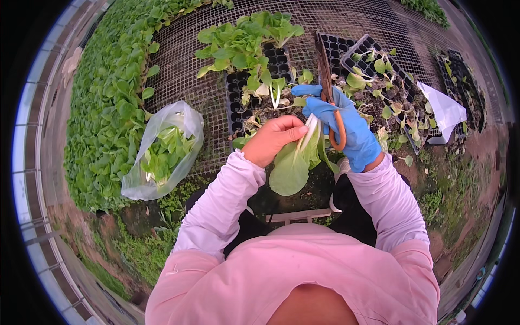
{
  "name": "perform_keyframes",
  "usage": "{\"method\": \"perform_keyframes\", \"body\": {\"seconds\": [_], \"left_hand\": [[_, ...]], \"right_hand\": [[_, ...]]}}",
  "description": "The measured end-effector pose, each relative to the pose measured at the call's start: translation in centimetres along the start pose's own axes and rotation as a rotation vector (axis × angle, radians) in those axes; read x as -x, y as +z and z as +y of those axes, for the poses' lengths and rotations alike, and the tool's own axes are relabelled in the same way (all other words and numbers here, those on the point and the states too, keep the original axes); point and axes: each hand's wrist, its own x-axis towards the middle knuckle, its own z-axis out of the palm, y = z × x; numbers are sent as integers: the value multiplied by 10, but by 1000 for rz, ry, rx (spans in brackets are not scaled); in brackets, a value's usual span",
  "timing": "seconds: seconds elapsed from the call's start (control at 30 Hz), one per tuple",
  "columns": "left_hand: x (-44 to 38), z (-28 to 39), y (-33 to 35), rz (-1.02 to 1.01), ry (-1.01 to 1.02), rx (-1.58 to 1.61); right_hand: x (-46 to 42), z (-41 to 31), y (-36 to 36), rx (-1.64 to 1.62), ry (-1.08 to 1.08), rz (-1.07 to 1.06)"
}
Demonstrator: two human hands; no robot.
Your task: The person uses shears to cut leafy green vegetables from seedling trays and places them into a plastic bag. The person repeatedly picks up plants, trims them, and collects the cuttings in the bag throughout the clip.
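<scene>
My bare left hand (276,140) pinches the pale stems of a leafy green plant (290,168), whose broad leaves hang down toward me. In a blue glove, my right hand (339,118) holds rusty scissors (327,77) with orange handles, blades pointing away from me. The plant's white stem ends also meet the gloved fingers. Just beyond both hands lie loose soil and trimmed leaves over black seedling trays (237,101). Leafy seedlings (243,44) still stand in part of one tray. To the left, a clear plastic bag (162,152) contains cut greens (168,150).
A dense bed of green seedlings (105,122) runs along the left. Wire mesh (183,48) forms the bench top. On the right are a tilted tray (369,53), a white plastic sheet (445,109) and another tray (463,85). Weedy soil (451,203) borders the bench.
</scene>
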Motion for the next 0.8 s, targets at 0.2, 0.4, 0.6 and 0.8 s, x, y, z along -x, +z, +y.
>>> {"method": "perform_keyframes", "body": {"seconds": [0.2, 0.4, 0.6, 0.8], "left_hand": [[2, 1, -2, -44, -23, 116], [3, 4, -4, -97, -44, 197], [2, 1, -6, -199, 31, 117], [4, 10, -1, -207, 19, 88]], "right_hand": [[0, 2, 9, -40, -113, 27], [-3, 6, 0, 40, -112, 23], [2, -5, 2, 7, -68, 33], [-7, 8, -8, -54, -127, 19]]}}
